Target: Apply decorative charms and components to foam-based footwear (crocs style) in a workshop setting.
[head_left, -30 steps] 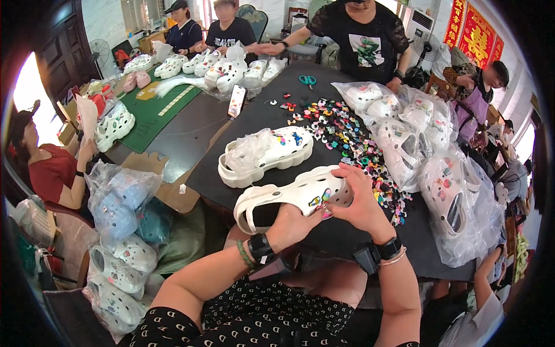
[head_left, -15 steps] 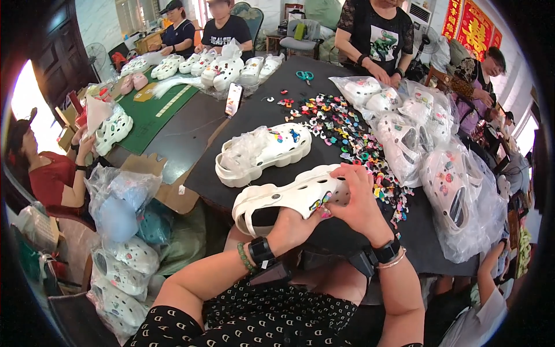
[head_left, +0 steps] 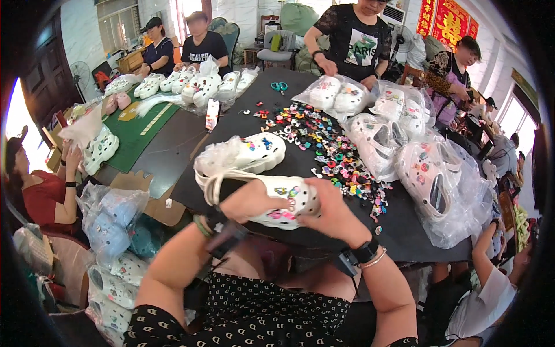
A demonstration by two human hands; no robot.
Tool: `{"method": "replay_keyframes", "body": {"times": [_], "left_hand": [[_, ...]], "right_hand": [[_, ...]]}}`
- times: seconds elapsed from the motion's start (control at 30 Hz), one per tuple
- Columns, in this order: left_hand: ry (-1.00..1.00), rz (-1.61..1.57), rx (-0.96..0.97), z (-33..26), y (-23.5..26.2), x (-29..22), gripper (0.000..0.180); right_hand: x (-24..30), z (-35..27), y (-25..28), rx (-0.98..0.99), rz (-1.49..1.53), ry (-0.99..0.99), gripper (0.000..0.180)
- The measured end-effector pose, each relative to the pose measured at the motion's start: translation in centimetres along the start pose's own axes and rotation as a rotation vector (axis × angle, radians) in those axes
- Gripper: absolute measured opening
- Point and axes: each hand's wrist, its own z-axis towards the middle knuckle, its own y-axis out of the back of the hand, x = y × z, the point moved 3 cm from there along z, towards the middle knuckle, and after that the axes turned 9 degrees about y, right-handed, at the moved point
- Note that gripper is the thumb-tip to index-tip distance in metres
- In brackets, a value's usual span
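A white clog (head_left: 293, 194) with colourful charms on its upper is held between my hands, over the table's near edge. My left hand (head_left: 250, 201) reaches into its foot opening and closes on it, slightly blurred. On the toe end, my right hand (head_left: 336, 213) grips with its fingers over the top and thumb below. Pink, red and yellow-green charms sit on the upper, which faces up. Just beyond stands a second white clog (head_left: 263, 151), with blue and other charms on its toe and crumpled clear plastic at its heel.
Many loose charms (head_left: 332, 150) spread over the dark table right of the clogs. Bagged white clogs (head_left: 430, 179) line the right side. Teal scissors (head_left: 279, 86) and a phone (head_left: 212, 114) lie farther off. Co-workers sit or stand around; bagged blue clogs (head_left: 113, 222) are at left.
The clog in my hands has turned so its charm-covered upper shows. My right hand has moved from pinching at its side to gripping the toe. A co-worker's hands opposite have spread apart.
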Motion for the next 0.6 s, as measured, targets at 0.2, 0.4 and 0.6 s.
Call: {"method": "replay_keyframes", "body": {"times": [0.2, 0.4, 0.6], "left_hand": [[0.383, 0.711, -0.314, 1.0, 9.6, 2.5, 0.05], [0.292, 0.9, -0.639, -1.4, 12.1, -0.3, 0.061], [0.049, 0.79, -0.874, 0.4, 13.0, 1.0, 0.071]], "right_hand": [[1.8, -0.4, -5.0, 0.15, -0.053, -0.054, 0.104], [3.3, 2.4, -8.8, 0.035, 0.04, 0.051, 0.094], [4.3, 2.7, -9.7, 0.046, 0.046, 0.106, 0.091]]}}
